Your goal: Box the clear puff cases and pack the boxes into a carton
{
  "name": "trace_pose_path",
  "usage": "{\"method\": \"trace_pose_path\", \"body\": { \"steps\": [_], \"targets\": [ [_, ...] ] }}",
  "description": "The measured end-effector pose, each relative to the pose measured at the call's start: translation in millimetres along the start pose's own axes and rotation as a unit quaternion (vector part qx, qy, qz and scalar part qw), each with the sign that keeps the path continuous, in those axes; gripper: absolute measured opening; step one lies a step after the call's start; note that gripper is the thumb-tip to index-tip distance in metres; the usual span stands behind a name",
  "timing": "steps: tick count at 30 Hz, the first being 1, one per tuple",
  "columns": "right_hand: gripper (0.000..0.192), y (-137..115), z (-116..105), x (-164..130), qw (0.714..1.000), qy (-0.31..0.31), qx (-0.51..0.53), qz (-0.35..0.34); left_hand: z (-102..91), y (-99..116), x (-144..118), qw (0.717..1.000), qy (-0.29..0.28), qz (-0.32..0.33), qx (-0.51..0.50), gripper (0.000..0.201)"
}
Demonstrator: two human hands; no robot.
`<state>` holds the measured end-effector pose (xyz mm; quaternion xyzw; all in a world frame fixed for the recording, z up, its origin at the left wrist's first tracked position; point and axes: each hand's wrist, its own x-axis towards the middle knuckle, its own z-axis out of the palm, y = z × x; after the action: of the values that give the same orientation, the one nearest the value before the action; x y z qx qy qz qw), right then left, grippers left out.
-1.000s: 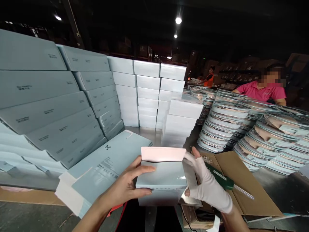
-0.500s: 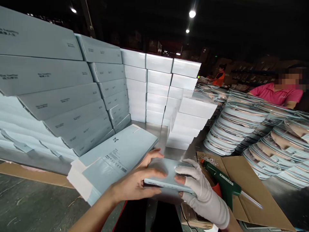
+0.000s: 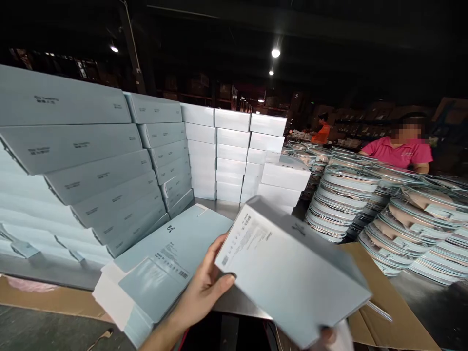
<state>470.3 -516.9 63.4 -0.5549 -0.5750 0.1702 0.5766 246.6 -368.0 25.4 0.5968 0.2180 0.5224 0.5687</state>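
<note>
I hold a closed pale blue carton tilted in front of me, its printed label face turned up toward the camera. My left hand, bare, grips its near left corner with thumb on the edge. My right hand, in a white glove, holds the carton's lower right end and is mostly hidden beneath it. Just left of the carton, an unfolded flat carton with a barcode label lies on the metal table.
Tall stacks of closed blue cartons line the left and back. Stacks of round packaged items fill the right. An open cardboard sheet lies at right. Two people work beyond, one in pink.
The carton's flap was folded shut, then the carton was turned and raised so its long label face shows. The glue gun on the cardboard is now hidden behind it.
</note>
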Motion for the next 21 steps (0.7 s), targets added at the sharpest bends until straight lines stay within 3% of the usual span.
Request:
{"method": "trace_pose_path", "body": {
  "steps": [2,3,4,6,7,8,10,12,15,19,20,21],
  "targets": [
    [0.074,-38,-13,32,0.993,0.108,-0.053,-0.019,-24.9,13,11,0.978,-0.002,0.07,0.194,0.052],
    [0.081,-60,-19,55,0.984,0.158,-0.073,-0.041,-41.3,19,19,0.949,0.009,0.08,0.305,0.045],
    [0.082,-82,-25,82,0.975,0.188,-0.097,-0.061,-58.5,24,27,0.91,0.018,0.067,0.409,0.044],
    [0.079,-119,-32,144,0.926,0.207,-0.287,-0.135,-90.6,29,44,0.836,0.035,-0.015,0.547,0.054],
    [0.08,-132,-33,176,0.902,0.163,-0.36,-0.174,-103.8,29,52,0.81,0.045,-0.058,0.582,0.059],
    [0.076,-141,-33,206,0.898,0.133,-0.377,-0.183,-114.3,27,60,0.79,0.054,-0.099,0.603,0.064],
    [0.066,-148,-28,256,0.9,0.082,-0.385,-0.186,-128.3,20,73,0.756,0.061,-0.17,0.629,0.07],
    [0.053,-146,-22,281,0.909,0.041,-0.373,-0.182,-135.5,10,83,0.72,0.055,-0.241,0.648,0.069],
    [0.044,-142,-16,265,0.911,0.037,-0.352,-0.213,-140.4,0,91,0.686,0.055,-0.304,0.658,0.057],
    [0.037,-137,-11,176,0.901,0.032,-0.337,-0.27,-137.2,14,90,0.682,0.105,-0.273,0.67,0.053],
    [0.034,-135,-9,153,0.882,0.036,-0.358,-0.305,-133.7,24,87,0.684,0.123,-0.253,0.673,0.056],
    [0.025,-132,-5,132,0.843,0.053,-0.399,-0.358,-129.1,35,81,0.685,0.141,-0.236,0.674,0.059]
  ]
}}
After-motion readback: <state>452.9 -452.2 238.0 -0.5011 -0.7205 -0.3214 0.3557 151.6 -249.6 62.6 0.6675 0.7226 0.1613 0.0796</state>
